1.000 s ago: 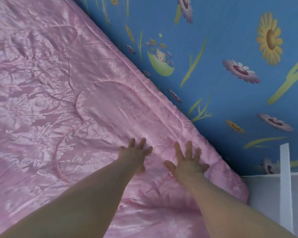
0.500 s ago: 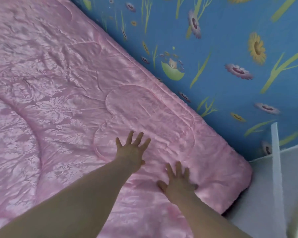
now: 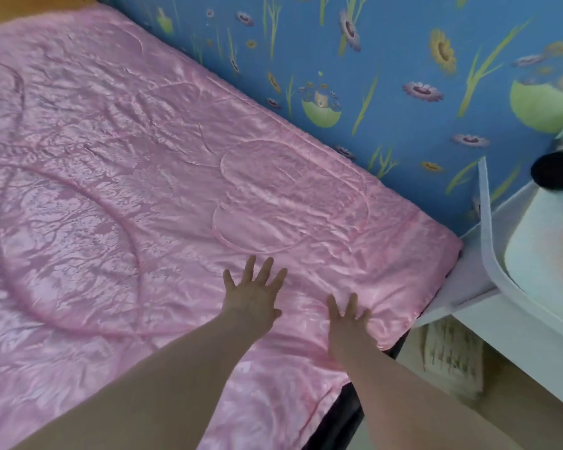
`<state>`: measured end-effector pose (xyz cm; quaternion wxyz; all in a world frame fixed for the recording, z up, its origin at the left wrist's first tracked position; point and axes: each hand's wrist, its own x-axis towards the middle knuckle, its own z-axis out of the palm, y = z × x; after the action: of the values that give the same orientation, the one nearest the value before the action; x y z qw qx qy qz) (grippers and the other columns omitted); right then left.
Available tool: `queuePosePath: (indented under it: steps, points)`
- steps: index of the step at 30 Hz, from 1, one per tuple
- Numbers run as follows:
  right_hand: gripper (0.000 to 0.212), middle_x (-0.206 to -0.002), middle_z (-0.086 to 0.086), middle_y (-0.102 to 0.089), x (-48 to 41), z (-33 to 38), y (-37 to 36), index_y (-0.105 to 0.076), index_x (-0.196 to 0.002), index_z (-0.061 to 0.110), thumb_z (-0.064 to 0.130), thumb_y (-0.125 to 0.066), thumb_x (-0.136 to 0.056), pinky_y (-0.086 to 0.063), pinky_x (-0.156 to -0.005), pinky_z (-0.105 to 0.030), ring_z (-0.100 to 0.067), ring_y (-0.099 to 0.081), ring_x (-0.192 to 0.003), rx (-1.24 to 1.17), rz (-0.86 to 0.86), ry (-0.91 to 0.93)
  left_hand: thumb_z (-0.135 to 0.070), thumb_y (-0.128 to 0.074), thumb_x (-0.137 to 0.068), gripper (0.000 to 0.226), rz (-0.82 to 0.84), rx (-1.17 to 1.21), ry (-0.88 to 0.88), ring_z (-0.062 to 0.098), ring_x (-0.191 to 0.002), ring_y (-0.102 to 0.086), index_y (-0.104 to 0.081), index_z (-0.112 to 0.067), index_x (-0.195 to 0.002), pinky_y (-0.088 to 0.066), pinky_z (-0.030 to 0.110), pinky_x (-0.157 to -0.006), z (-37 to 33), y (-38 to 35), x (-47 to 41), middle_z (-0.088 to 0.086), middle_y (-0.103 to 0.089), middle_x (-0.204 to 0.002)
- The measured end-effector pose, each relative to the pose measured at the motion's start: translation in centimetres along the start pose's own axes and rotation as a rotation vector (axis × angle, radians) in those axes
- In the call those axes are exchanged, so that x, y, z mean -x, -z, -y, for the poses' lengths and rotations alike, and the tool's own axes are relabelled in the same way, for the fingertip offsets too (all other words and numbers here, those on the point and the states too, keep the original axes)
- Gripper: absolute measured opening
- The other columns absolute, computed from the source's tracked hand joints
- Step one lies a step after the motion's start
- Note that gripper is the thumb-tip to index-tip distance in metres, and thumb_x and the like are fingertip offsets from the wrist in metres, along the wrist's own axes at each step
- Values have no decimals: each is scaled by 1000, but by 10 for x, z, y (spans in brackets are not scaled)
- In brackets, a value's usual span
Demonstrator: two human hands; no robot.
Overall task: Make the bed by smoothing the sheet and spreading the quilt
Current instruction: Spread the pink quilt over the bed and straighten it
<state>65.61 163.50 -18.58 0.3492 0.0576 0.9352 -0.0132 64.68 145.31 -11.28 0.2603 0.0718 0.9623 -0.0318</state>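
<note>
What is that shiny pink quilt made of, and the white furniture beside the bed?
The quilt looks like satin or silky synthetic: glossy, light gleams off its creases, with a woven flower pattern and stitched curves suggesting padding. The white furniture seems painted or laminated board: smooth, flat, no grain visible.

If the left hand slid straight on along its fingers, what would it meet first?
Only more pink quilt: the left hand lies flat on it, fingers aimed at the stitched lobes. Beyond them probably comes the blue flowered wall.
</note>
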Motion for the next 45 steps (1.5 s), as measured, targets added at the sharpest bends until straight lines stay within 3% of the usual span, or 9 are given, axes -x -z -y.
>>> queuePosePath:
  steps: [4, 9, 20, 35, 45]
  points:
    - [99, -156, -7, 26, 44, 19, 25, 20, -149, 28, 42, -58, -91, -22, -111, -59, -39, 14, -144, 23, -158, 144, -46, -42, -98, 78, -62, 27, 60, 30, -144, 23, 13, -33, -152, -2, 64, -113, -6, 7, 44, -2, 21, -159]
    - [87, -157, -3, 25, 118, 25, 52, 19, -149, 28, 39, -49, -96, -11, -115, -57, -34, 17, -145, 18, -286, 263, -46, -44, -97, 79, -156, 40, 118, 30, -145, 22, 12, -33, -152, -1, 65, -113, -15, 33, 109, -3, 20, -159]
    - [76, -158, -2, 22, 311, 19, 117, 18, -150, 28, 39, -39, -100, -10, -116, -53, -33, 15, -145, 76, -507, 413, -47, -46, -96, 79, -377, 84, 245, 29, -146, 18, 8, -33, -152, -3, 64, -112, -18, 115, 308, -3, 15, -160]
    - [73, -159, -4, 18, 468, 112, 131, 14, -151, 28, 37, -38, -101, -10, -116, -52, -32, 14, -146, 110, -540, 547, -44, -46, -97, 77, -456, 159, 428, 30, -146, 17, 6, -31, -153, 0, 63, -113, 64, 130, 481, -2, 13, -161]
    - [72, -159, -3, 16, 504, 196, 45, 14, -151, 29, 39, -37, -101, -15, -115, -53, -34, 13, -146, 113, -496, 511, -43, -46, -97, 76, -376, 89, 389, 31, -146, 16, 3, -29, -153, -1, 64, -113, 158, 43, 542, 0, 10, -161]
